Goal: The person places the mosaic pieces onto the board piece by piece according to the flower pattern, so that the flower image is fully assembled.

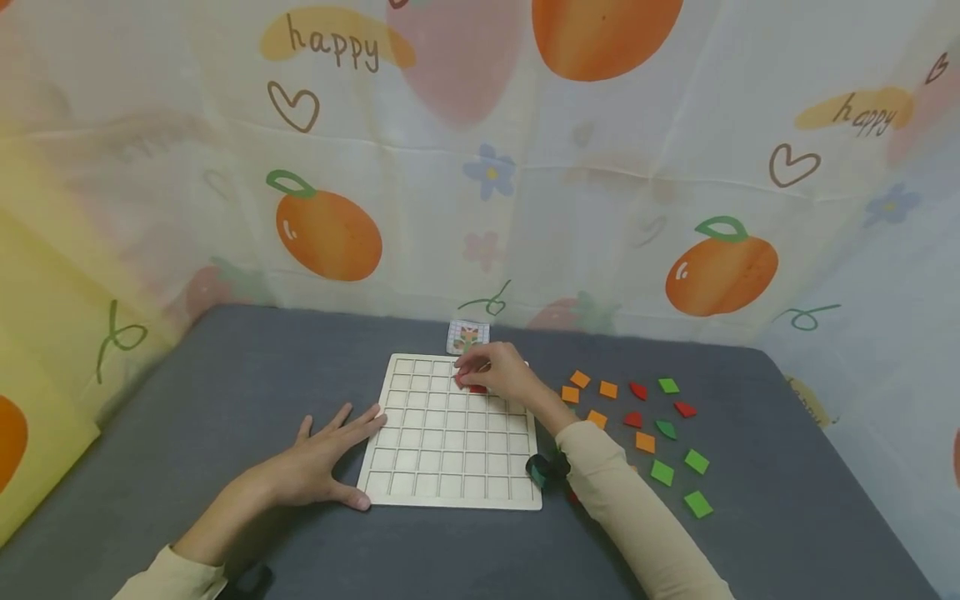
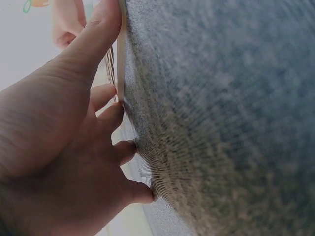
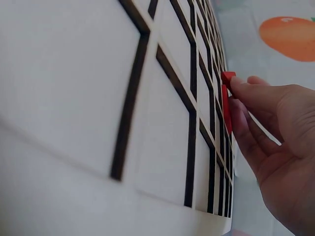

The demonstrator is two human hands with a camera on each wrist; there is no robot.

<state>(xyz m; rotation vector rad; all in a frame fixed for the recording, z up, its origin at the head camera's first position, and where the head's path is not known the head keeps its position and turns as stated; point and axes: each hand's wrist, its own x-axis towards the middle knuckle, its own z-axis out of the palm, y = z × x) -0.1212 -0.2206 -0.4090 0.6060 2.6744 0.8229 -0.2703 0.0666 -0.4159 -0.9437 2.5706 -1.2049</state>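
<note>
A white square-celled grid board (image 1: pixel 427 437) lies on the dark table. My left hand (image 1: pixel 318 462) spreads along its left side, thumb at the near corner and fingertips at the edge; the left wrist view shows the thumb against the board's rim (image 2: pixel 121 64). Over the board's far rows, my right hand (image 1: pixel 498 373) pinches a small red tile (image 3: pixel 227 76) between thumb and fingers. Another red tile (image 3: pixel 226 109) sits on the grid just beneath those fingers, and its red edge (image 1: pixel 477 389) shows below the hand in the head view.
Right of the board lie loose tiles: several orange squares (image 1: pixel 608 389), green squares (image 1: pixel 697 503), red pieces (image 1: pixel 685 409) and a green leaf-shaped piece (image 1: pixel 666 429). My right forearm (image 1: pixel 622 500) covers some of them. A small picture card (image 1: pixel 467 333) lies behind the board, near the printed curtain (image 1: pixel 420 208).
</note>
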